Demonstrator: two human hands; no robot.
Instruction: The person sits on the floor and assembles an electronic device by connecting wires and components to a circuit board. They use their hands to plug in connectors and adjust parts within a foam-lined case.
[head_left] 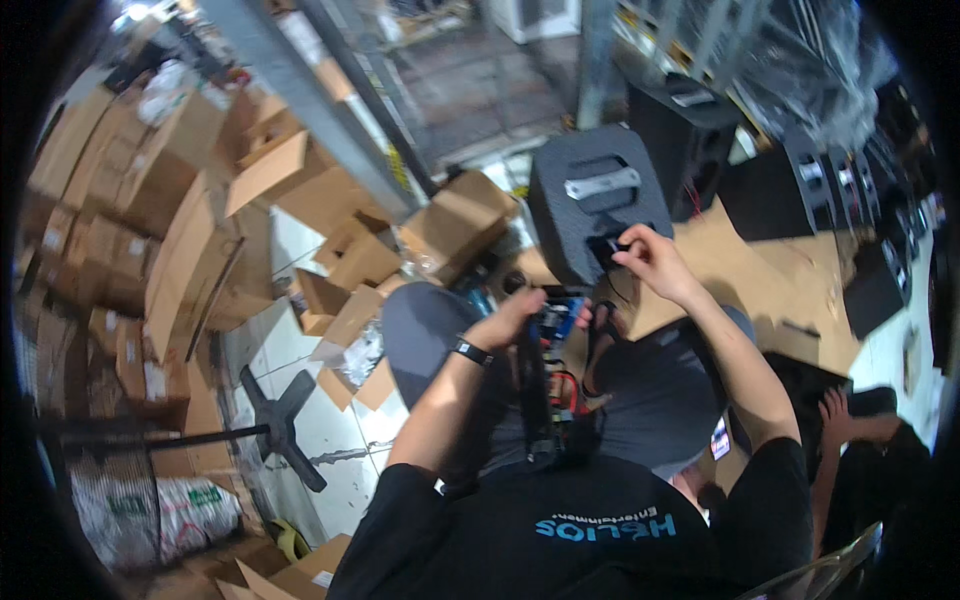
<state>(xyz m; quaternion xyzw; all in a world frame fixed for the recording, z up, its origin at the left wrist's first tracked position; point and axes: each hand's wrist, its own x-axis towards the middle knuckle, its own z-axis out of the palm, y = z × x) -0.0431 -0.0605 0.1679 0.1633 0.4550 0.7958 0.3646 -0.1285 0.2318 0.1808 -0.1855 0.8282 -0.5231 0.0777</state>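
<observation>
My left hand (512, 318), with a dark band on its wrist, is closed around the upper end of a long black panel with circuit boards (537, 390). Blue, red and yellow parts and wires show along the panel's right side, over my lap. The fingers of my right hand (655, 265) are pinched together at the lower right of a dark grey speaker cabinet (590, 160). Whatever they hold is small, dark and too unclear to name. The cabinet has a recessed top with a light metal handle and stands just beyond my knees.
Open cardboard boxes (360, 255) lie to the left, before stacked cartons (120, 170). A black star-shaped stand base (280, 425) rests on the white tiles. More black speaker cabinets (780, 195) stand at right. Another person's hand (838, 420) is at lower right. Metal posts (597, 60) rise ahead.
</observation>
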